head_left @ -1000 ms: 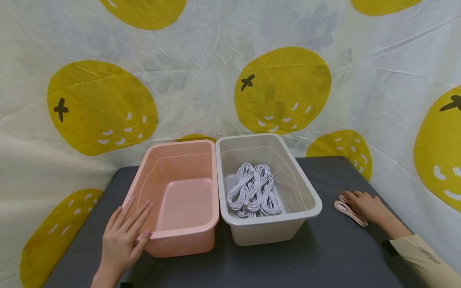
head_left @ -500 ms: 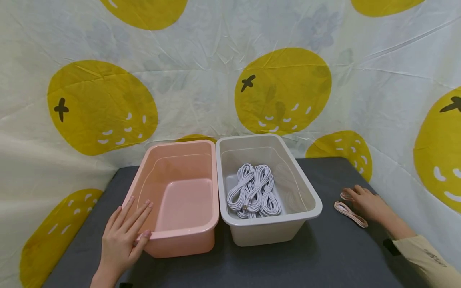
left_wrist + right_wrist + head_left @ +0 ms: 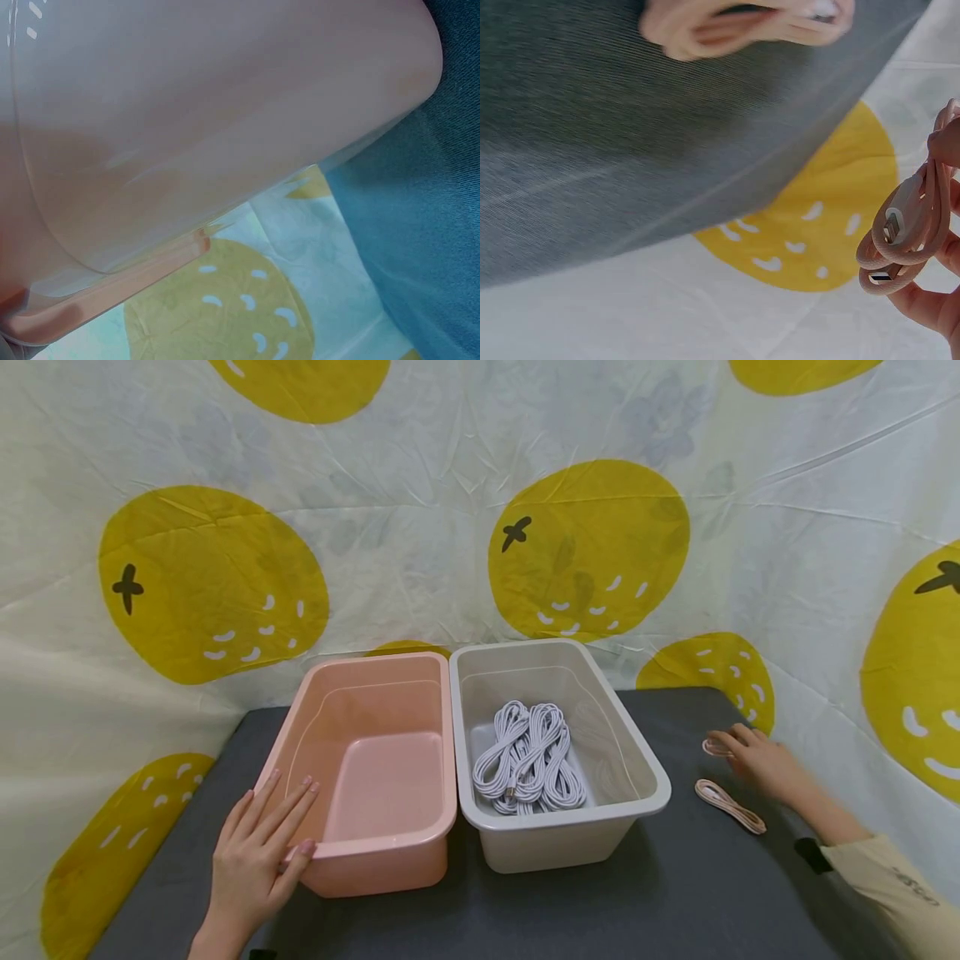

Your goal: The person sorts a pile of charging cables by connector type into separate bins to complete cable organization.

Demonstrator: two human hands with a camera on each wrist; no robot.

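My left hand [image 3: 251, 852] lies with straight fingers over the near left corner of a pink plastic bin [image 3: 375, 842]. On the right, my right hand [image 3: 768, 768] pinches a coiled pink USB charging cable [image 3: 907, 225] between thumb and fingers; the right wrist view shows its metal plugs. Most of that coil is hidden by the hand in the head view. A second coiled pink cable [image 3: 729, 807] lies on the table just nearer than the right hand. Beside the pink bin, a pale grey bin [image 3: 562, 817] contains several coiled white cables [image 3: 528, 756].
Both bins stand side by side on a dark grey cloth-covered table [image 3: 675, 893]. A white curtain [image 3: 420, 552] with yellow fruit prints hangs behind and along the sides. Inside the pink bin only its bare floor and walls show.
The right hand has lifted one pink cable coil off the spot beside the other and moved slightly away toward the back. The second coil stays put. The left hand has not moved.
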